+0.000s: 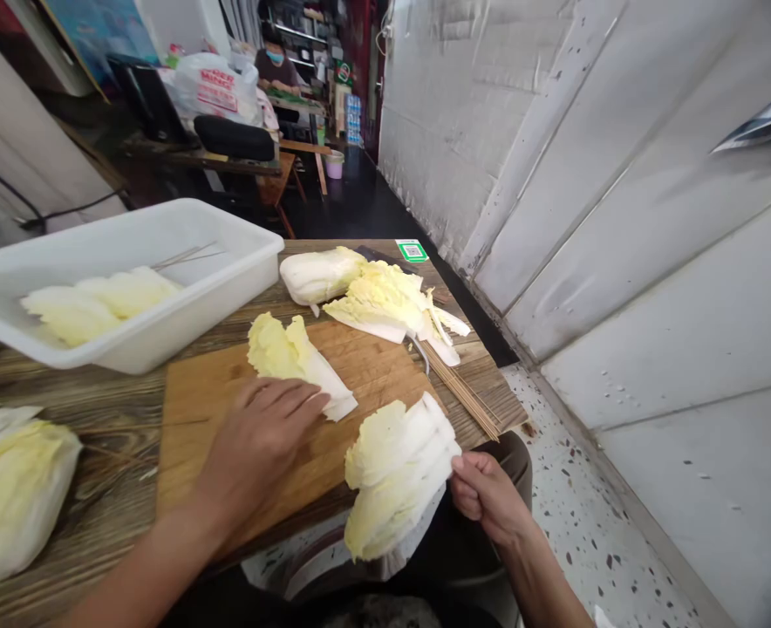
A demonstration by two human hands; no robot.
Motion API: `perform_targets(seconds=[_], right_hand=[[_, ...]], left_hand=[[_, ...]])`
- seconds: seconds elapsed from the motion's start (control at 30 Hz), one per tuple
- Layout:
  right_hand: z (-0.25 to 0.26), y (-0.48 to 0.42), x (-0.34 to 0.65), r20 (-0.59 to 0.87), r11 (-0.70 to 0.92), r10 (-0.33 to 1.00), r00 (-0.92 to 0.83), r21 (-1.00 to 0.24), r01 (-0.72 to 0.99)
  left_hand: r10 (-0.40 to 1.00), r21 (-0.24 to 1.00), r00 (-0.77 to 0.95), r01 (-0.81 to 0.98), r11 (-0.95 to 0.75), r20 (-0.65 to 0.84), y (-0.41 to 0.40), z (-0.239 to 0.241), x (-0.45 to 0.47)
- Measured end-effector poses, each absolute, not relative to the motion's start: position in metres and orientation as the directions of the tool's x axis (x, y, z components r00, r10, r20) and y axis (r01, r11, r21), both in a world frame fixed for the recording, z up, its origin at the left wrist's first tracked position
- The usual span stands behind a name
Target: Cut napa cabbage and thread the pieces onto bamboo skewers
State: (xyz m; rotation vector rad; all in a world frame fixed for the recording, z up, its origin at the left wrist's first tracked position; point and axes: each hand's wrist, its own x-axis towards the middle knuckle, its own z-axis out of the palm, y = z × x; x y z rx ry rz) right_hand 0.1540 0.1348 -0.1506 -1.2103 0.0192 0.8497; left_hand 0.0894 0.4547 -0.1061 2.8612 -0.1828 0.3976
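Observation:
My right hand [487, 495] is closed in a pinch at the right edge of a bunch of pale napa cabbage leaves [402, 471]. The bunch hangs beyond the front edge of the wooden cutting board [195, 427]; whether a skewer runs through it I cannot tell. Over the board, my left hand [274, 427] has its fingers stretched out, resting against the near side of another cabbage leaf [300, 362]. Part of that leaf is hidden under the fingers. Thin bamboo skewers [464, 392] lie in a bundle to the right of the board.
Behind the board lie a cabbage head [320, 275] and loose leaves [385, 301]. A white plastic tub [228, 305] at left holds skewered leaves [101, 305]. Another cabbage [16, 497] sits at the left edge. A person [277, 70] works in the background; a wall [556, 192] runs along the right.

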Motion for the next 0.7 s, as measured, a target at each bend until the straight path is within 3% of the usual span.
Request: perform_targets(seconds=[0.23, 0.3, 0.4, 0.47, 0.53, 0.6, 0.7], right_hand=[[-0.153, 0.148, 0.164, -0.438, 0.115, 0.573, 0.693, -0.794, -0.597], [-0.15, 0.15, 0.165, -0.43, 0.139, 0.582, 0.69, -0.784, -0.605], [-0.135, 0.151, 0.163, -0.325, 0.164, 0.623, 0.711, -0.835, -0.525], [-0.116, 0.151, 0.16, -0.149, 0.139, 0.658, 0.738, -0.939, -0.313], [-0.095, 0.149, 0.158, 0.072, 0.08, 0.691, 0.72, -0.996, 0.023], [-0.074, 0.147, 0.156, 0.238, 0.0, 0.714, 0.658, -0.94, 0.34], [-0.048, 0.151, 0.153, 0.307, -0.144, 0.78, 0.545, -0.76, 0.634]], left_hand=[[-0.282, 0.173, 0.959, -0.278, -0.945, 0.001, 0.454, -0.084, 0.143], [-0.306, 0.223, 0.952, -0.296, -0.929, -0.012, 0.447, -0.071, 0.145], [-0.208, 0.403, 0.978, -0.202, -0.893, 0.029, 0.43, -0.054, 0.142], [-0.123, 0.567, 0.992, -0.102, -0.817, 0.002, 0.423, -0.046, 0.136], [-0.138, 0.662, 0.99, -0.083, -0.745, -0.031, 0.424, -0.04, 0.124], [-0.154, 0.635, 0.987, -0.15, -0.758, 0.049, 0.428, -0.034, 0.106], [-0.2, 0.424, 0.919, -0.34, -0.84, 0.339, 0.428, -0.022, 0.077]])
